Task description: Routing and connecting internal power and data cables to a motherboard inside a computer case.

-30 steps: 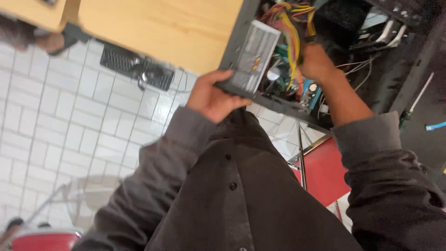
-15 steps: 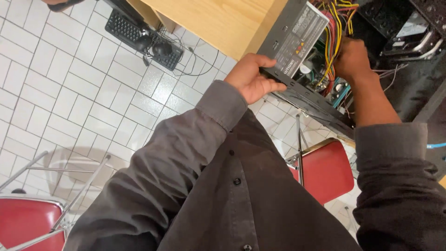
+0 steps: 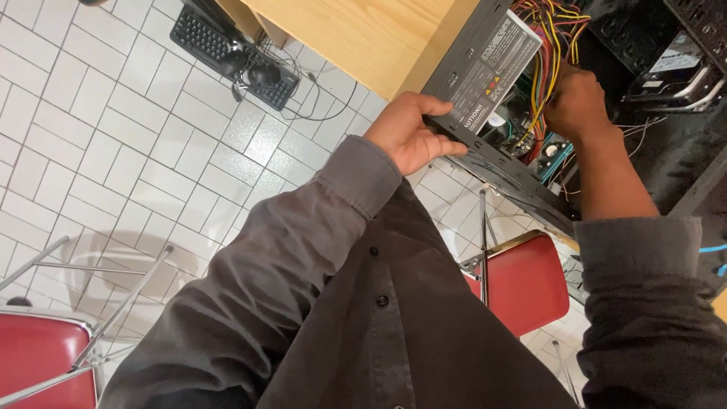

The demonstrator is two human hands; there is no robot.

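Nearest the camera is the person's dark grey buttoned shirt (image 3: 379, 333), filling the lower middle of the view. From it the left sleeve runs up to the left hand (image 3: 409, 136), which grips the near edge of an open black computer case (image 3: 500, 163); the fingers curl over the case's rim and the thumb lies along its outer side, so the hand is clamped on the case. The case lies on its side at the edge of a pale wooden table (image 3: 363, 38), its open face turned up toward the camera.

Just past the left hand, inside the case, sits a grey metal power supply box (image 3: 492, 68) with a label on its face. Right of that box a bundle of yellow, red and black wires (image 3: 549, 30) fans out. The right hand (image 3: 579, 102) reaches into the case among those wires, bare forearm showing above a rolled sleeve; its fingers are hidden inside, so I cannot tell whether they are closed on anything.

Below the case stands a red chair (image 3: 522, 280) with a metal frame. Another red chair (image 3: 42, 356) stands far left of the case. Beyond the table, on the white tiled floor (image 3: 113, 136), lie a black keyboard (image 3: 219, 42) and a black mouse (image 3: 263, 73) touching it.
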